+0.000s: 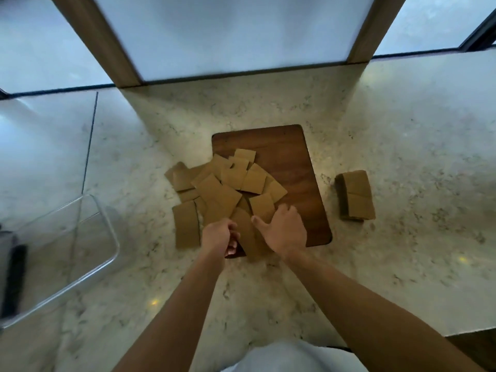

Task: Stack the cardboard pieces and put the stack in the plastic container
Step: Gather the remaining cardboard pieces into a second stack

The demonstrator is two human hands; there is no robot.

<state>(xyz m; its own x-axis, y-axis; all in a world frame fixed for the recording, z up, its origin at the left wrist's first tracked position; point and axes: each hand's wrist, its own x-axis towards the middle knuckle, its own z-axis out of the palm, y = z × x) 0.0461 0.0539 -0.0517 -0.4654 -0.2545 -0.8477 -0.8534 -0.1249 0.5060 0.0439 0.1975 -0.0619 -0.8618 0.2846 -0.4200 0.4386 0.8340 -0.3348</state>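
Gripping cardboard piece [245, 232], left hand [218, 234]

Likely home kitchen: marble-look counter [402, 130] w/ wood cutting board [290, 146] mid, frosted windows [228, 30] in wood frames far side.

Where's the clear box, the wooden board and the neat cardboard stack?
plastic container [110, 226]: head view, its right rim.
wooden board [290, 157]: head view, bare top surface.
cardboard stack [357, 194]: head view, top piece.
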